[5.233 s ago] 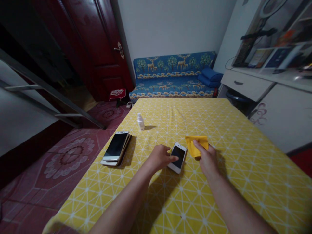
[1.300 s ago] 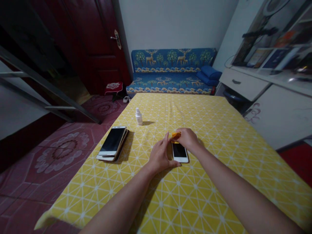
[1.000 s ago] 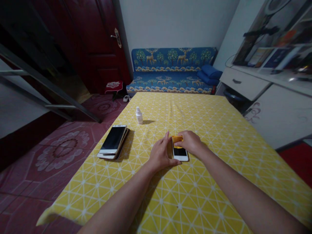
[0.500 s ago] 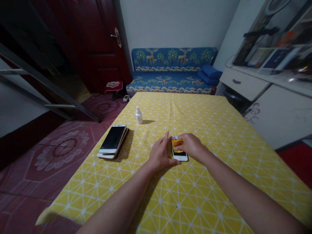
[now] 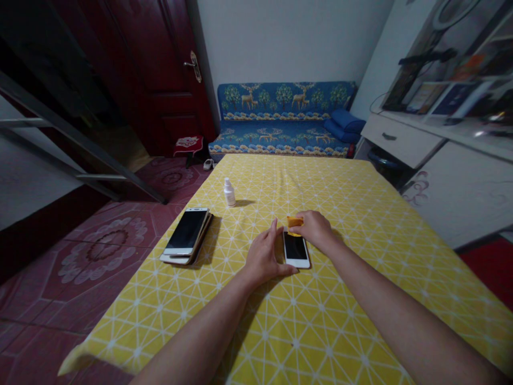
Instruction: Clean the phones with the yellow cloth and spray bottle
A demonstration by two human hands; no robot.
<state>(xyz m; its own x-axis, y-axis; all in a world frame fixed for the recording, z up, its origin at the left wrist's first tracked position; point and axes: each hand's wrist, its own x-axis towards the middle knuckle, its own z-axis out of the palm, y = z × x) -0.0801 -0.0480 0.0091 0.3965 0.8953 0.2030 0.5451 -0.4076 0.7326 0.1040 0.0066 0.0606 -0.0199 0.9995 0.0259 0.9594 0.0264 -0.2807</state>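
A white smartphone (image 5: 296, 251) with a dark screen lies flat on the table. My left hand (image 5: 262, 254) braces it from the left, its thumb at the near edge and a finger at the far left corner. Pinched in my right hand (image 5: 316, 230) is an orange-yellow cloth (image 5: 295, 225), which sits at the far end of the phone and covers part of that end. To the left rests a stack of phones (image 5: 187, 232), a white one with a black screen on top. Beyond the stack stands a small white bottle (image 5: 230, 193).
A yellow cloth with white lines (image 5: 160, 331) covers the table. Behind it is a blue patterned sofa (image 5: 276, 131). A white cabinet (image 5: 460, 187) stands to the right, a small red-topped stool (image 5: 188, 144) to the far left near a dark red door (image 5: 156, 80).
My right hand has slid the cloth away from me to the phone's far end, baring more of the dark screen. My left hand keeps its place at the phone.
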